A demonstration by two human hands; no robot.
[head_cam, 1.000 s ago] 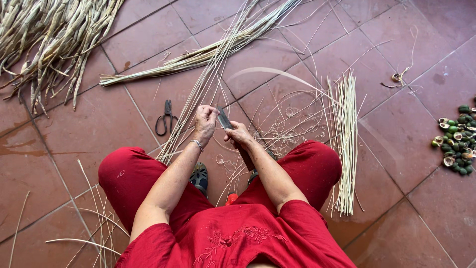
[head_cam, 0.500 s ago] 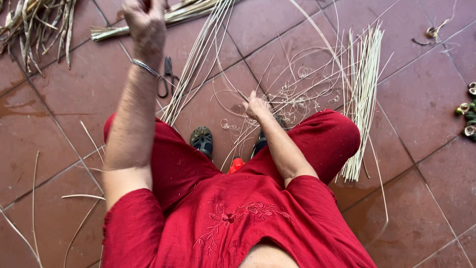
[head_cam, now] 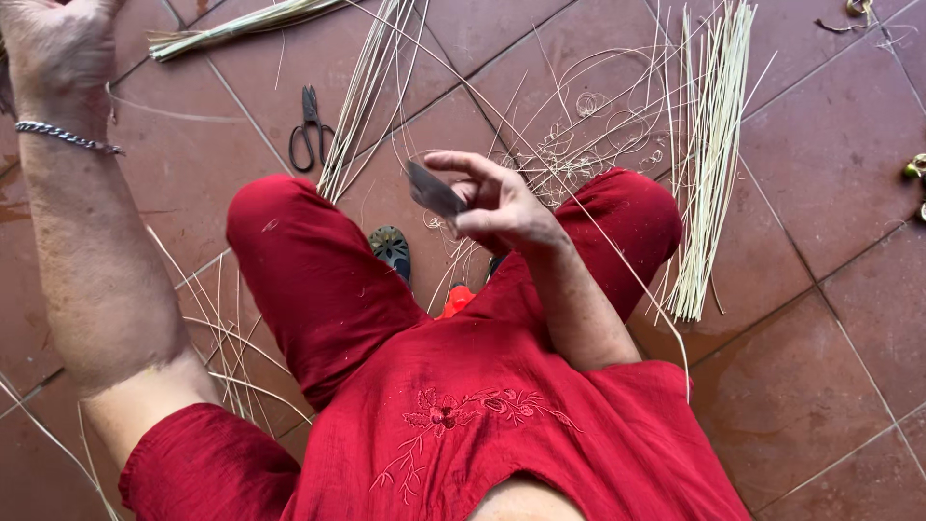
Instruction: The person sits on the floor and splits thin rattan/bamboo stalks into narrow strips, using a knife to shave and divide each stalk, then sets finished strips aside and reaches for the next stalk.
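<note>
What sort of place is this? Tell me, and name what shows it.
Likely a home courtyard or floor used for handcraft: red floor tiles, pale split strips in a bundle, black scissors, a small blade in the right hand.

Red tunic (head_cam: 502,444) with tone-on-tone red flower embroidery, and matching red trousers (head_cam: 318,280). Beyond the trousers, a reddish-brown tiled floor (head_cam: 820,193) with dark grout lines. Pale straw-yellow strips (head_cam: 709,164) right of the trousers; black scissors (head_cam: 309,125) left of them. Dark grey blade (head_cam: 434,191). Silver chain bracelet (head_cam: 68,137).
</note>
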